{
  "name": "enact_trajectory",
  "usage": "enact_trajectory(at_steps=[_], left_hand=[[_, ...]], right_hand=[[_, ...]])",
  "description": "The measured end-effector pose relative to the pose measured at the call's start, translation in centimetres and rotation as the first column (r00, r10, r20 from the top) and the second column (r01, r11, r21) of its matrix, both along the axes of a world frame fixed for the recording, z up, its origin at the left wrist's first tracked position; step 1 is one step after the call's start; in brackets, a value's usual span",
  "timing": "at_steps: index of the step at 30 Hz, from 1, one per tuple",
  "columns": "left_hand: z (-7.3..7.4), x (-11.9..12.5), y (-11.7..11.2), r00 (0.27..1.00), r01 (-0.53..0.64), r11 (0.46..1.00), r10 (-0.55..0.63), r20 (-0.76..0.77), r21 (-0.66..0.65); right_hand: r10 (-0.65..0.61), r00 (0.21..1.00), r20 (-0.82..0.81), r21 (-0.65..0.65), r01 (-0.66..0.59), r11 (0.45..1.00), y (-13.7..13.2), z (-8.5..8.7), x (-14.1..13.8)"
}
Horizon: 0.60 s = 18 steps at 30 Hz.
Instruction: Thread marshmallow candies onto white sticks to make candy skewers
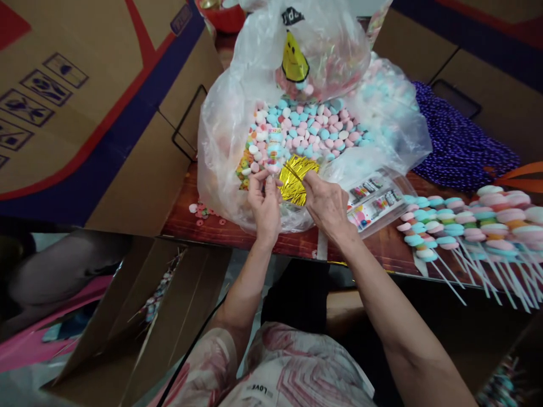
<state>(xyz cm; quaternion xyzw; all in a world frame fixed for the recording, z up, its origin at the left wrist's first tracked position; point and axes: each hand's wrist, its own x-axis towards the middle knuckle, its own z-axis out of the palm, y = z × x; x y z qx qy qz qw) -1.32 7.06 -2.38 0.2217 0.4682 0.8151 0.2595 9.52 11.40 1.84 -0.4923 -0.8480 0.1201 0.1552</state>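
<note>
My left hand (pixel 266 203) is closed in a pinch on the lower end of a small clear candy packet (pixel 275 148). The packet stands upright above the fingers, with blue and pink candies and a printed label showing. Just to the right, my right hand (pixel 328 202) pinches a thin gold twist tie (pixel 293 169) at the edge of a pile of gold twist ties (pixel 292 189). Both hands are over an opened clear plastic bag (pixel 220 130) with loose pink, blue and white candies (pixel 314 127) in it. Ring-shaped candies (pixel 246 164) lie at its left side.
Candy skewers (pixel 445 226) on white sticks overhang the table edge at right. Beside them are a purple beaded heap (pixel 458 135) and a clear case of printed labels (pixel 377 198). A large carton (pixel 127 141) stands at left; an open box (pixel 139 316) sits below the table (pixel 186 220).
</note>
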Motion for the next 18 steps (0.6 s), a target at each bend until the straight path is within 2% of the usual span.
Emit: enact_trajectory(at_steps=[3,6,8,10,12,15,16,18], left_hand=[[0.3,0.5,-0.6,1.0,0.004,1.0,-0.005,0.028,0.02],[0.4,0.9,-1.0,0.998,0.007,1.0,-0.009,0.067,0.022],[0.4,1.0,-1.1,0.995,0.01,1.0,-0.012,0.101,0.022],[0.4,1.1,-1.2,0.991,0.022,0.999,-0.025,0.13,0.03],[0.6,1.3,-1.4,0.988,0.046,0.999,-0.05,0.147,0.027],[0.9,1.9,-2.0,0.979,0.131,0.991,-0.129,0.156,-0.001],[0.9,2.2,-2.2,0.972,0.176,0.984,-0.172,0.159,-0.009],[0.9,3.0,-2.8,0.948,0.277,0.961,-0.27,0.167,-0.021]], right_hand=[[-0.015,0.999,0.052,0.017,0.014,1.0,0.4,-0.3,-0.4],[-0.045,0.998,0.034,0.023,0.045,0.999,0.9,-1.0,-0.6],[-0.048,0.999,-0.024,0.016,0.049,0.999,1.2,-1.5,-0.6],[-0.036,0.987,-0.159,0.025,0.041,0.999,1.3,-1.8,-0.3],[0.004,0.93,-0.368,0.029,0.007,1.0,1.1,-1.9,0.4],[0.048,0.753,-0.656,-0.057,-0.113,0.992,-0.3,-1.6,2.0],[0.051,0.705,-0.707,-0.089,-0.16,0.983,-0.9,-1.5,2.6],[0.045,0.661,-0.749,-0.133,-0.216,0.967,-2.3,-1.3,3.7]])
